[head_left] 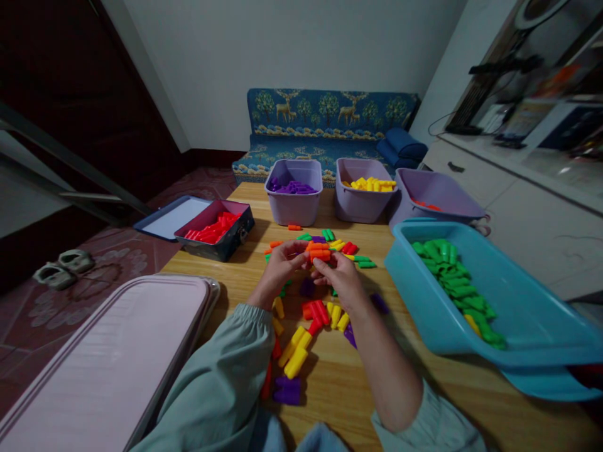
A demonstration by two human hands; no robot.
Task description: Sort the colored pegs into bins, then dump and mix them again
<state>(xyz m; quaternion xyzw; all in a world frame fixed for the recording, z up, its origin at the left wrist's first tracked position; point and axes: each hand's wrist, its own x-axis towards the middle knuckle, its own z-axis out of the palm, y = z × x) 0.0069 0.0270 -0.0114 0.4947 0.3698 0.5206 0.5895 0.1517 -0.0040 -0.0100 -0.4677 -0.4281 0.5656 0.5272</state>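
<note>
Over the middle of the table, several orange bullet-shaped plastic pieces (319, 252) are held together between my two hands. The fingers of my left hand (286, 262) close on their left side. My right hand (340, 274) grips them from the right and below, thumb in front. Around and under my hands lie loose pieces of the same kind: yellow pieces (294, 351), red pieces (316, 312), a purple piece (287, 390) and green pieces (365, 261). One orange piece (294, 228) lies apart, farther back. Whether the held pieces are joined, I cannot tell.
A purple bin (294, 210) holds purple pieces, a second bin (360, 207) yellow, a third bin (443, 188) orange-red. The blue tub (424, 314) at right contains green pieces and some yellow. At left stand an open box (211, 248) of red pieces and a pink lid (117, 351).
</note>
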